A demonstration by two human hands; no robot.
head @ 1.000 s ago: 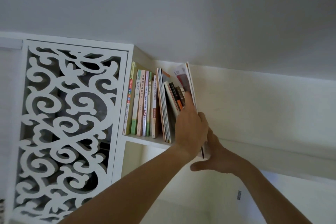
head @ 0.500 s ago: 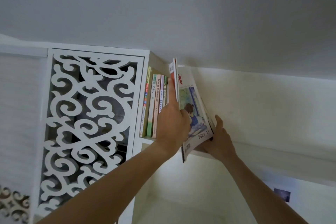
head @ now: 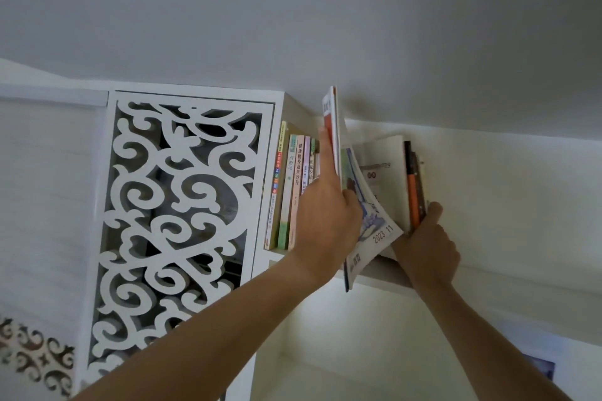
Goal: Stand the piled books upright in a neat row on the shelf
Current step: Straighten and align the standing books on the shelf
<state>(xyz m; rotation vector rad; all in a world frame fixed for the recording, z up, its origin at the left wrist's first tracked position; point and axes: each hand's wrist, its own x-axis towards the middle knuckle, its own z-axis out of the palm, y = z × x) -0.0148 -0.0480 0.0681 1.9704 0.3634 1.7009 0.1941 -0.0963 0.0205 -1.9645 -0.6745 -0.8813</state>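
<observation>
Two arms are seen, coming up from the bottom of the picture. Both arms are bare all the way down to the picture's edge. No sleeve is worn on them where they can be seen. The left hand point(head: 327, 225) is bare, and no glove is worn on it. Something small and shiny, maybe a ring, is seen on one finger of this hand, but it is too blurry to be sure. The right hand point(head: 426, 246) is bare too. No watch or band is seen on either wrist. The nails are cut short.
</observation>
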